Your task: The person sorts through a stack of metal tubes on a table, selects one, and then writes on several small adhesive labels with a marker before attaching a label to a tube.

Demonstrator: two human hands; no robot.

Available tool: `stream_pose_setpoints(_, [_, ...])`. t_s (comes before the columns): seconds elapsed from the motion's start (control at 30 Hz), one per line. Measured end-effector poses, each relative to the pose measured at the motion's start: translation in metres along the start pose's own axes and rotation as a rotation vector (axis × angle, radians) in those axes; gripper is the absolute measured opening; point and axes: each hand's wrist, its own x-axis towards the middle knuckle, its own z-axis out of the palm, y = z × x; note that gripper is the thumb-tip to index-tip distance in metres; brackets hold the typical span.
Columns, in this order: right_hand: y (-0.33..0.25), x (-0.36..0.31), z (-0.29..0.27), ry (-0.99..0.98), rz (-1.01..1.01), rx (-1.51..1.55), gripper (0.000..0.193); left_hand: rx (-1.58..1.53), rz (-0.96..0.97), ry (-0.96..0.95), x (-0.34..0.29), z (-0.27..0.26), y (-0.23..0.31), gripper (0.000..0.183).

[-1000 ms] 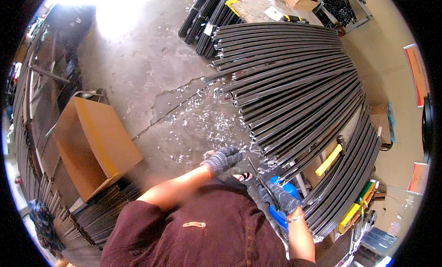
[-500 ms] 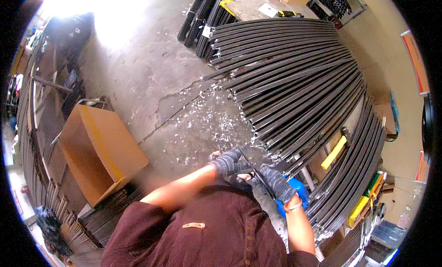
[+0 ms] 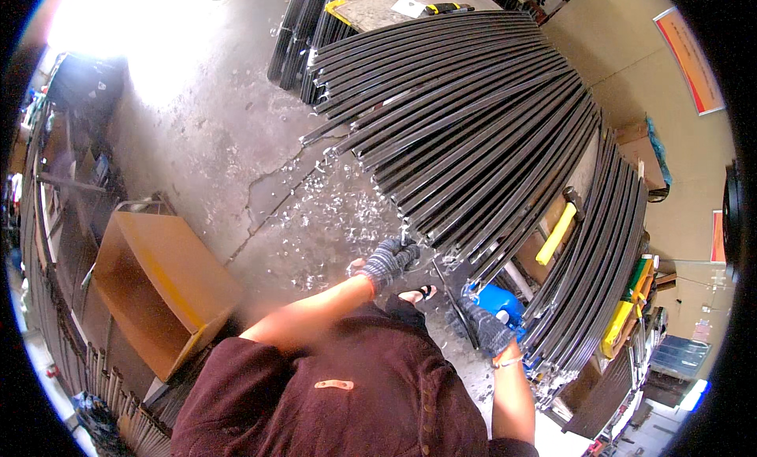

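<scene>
- The long, thin, dark rod (image 3: 451, 299) lay at the grey-gloved right hand (image 3: 482, 328), slanting up and left toward the near ends of the fanned-out black tubes (image 3: 465, 134); a loose hold on it could have let it slip through the knit.
- A dropped rod might have struck the sandalled foot (image 3: 417, 294) below, between the hands.
- Rough tube ends could have snagged the knitted fingers of the grey-gloved left hand (image 3: 388, 263), which was just beside them.
- Any shove on the tubes, seemingly loose in their fan, might have shifted the hammer with the yellow handle (image 3: 557, 235) resting among them.
- White curled shreds (image 3: 339, 220) littered the grey concrete floor (image 3: 197, 134), a likely slip underfoot.
- The left forearm (image 3: 311, 311) reached inward from the lower left, its fingers bent and together; whether they pinched anything could not be told.
- The right forearm (image 3: 514, 394) stood nearly upright, its fingers apparently curled around the rod, beside the rounded blue object (image 3: 498, 301).
</scene>
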Motion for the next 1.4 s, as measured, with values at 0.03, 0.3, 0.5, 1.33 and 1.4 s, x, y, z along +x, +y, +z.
stream_pose_setpoints(0.03, [0.012, 0.012, 0.012, 0.046, 0.162, 0.505, 0.040, -0.002, -0.026, 0.051, -0.006, -0.003, 0.005, 0.021])
stream_pose_setpoints(0.3, [-0.004, 0.043, 0.047, -0.281, 0.576, 2.501, 0.033, 0.257, -0.087, 0.025, 0.000, 0.003, 0.012, 0.020])
stream_pose_setpoints(0.5, [-0.063, 0.042, 0.036, -0.157, 0.738, 2.974, 0.029, 0.047, -0.079, 0.001, -0.028, -0.008, 0.026, 0.036])
stream_pose_setpoints(1.33, [0.027, 0.073, 0.044, -0.222, 0.576, 3.243, 0.021, -0.093, -0.044, -0.066, -0.023, -0.049, -0.004, 0.044])
stream_pose_setpoints(1.4, [0.060, 0.049, 0.036, -0.276, 0.340, 3.120, 0.023, 0.001, -0.054, -0.135, 0.002, -0.060, -0.066, 0.058])
